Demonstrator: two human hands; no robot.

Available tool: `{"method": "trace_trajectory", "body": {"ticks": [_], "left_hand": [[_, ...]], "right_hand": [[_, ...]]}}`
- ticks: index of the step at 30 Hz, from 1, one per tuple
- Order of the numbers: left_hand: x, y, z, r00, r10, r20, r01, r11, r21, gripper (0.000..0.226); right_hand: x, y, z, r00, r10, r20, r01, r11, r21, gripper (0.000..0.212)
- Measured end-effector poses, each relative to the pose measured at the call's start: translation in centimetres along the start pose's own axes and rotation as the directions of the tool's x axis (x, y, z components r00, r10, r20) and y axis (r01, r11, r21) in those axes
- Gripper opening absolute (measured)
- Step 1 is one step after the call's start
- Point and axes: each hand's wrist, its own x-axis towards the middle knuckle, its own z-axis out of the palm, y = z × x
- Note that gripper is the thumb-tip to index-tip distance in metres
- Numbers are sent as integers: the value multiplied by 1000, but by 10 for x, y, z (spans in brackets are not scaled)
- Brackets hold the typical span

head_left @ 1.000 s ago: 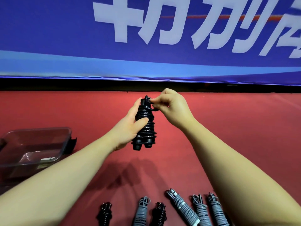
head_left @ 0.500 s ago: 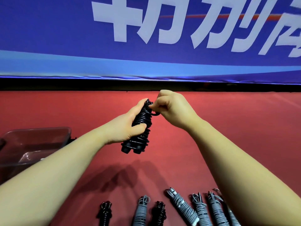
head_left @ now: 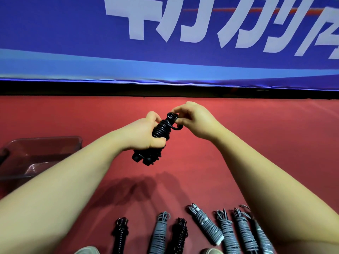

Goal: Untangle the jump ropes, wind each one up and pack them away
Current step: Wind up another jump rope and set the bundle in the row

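A black jump rope (head_left: 161, 129), wound tightly round its two handles, is held up above the red floor. My left hand (head_left: 145, 134) grips the bundle round its middle, tilted with the handle ends pointing down and left. My right hand (head_left: 194, 120) pinches the loose end loop of cord at the top of the bundle. Several wound ropes lie in a row on the floor near me: black ones (head_left: 121, 235) (head_left: 180, 235) and grey ones (head_left: 159, 233) (head_left: 205, 224) (head_left: 227, 233) (head_left: 244, 233).
A clear plastic bin (head_left: 42, 143) stands on the red floor (head_left: 275, 136) at the left. A blue banner (head_left: 73, 33) with white characters rises behind a black strip at the floor's far edge. Shoe tips (head_left: 88, 251) show at the bottom edge.
My left hand has tilted the black bundle from upright to slanting, handle ends swinging left. My right hand stayed at the top, still pinching the end loop.
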Motion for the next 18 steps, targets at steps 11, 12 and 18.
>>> {"method": "trace_trajectory", "body": {"ticks": [11,12,18], "left_hand": [[11,-27,10,982,-183,-52,184,983,20,18],[11,-28,10,984,-176,-40,176,984,14,18],[11,-31,14,985,-173,-11,173,985,-7,16]], "right_hand": [[-1,2,9,994,46,97,-48,999,22,14],[2,1,9,995,46,91,-45,999,-16,13],[4,2,10,960,29,277,16,987,-159,28]]}}
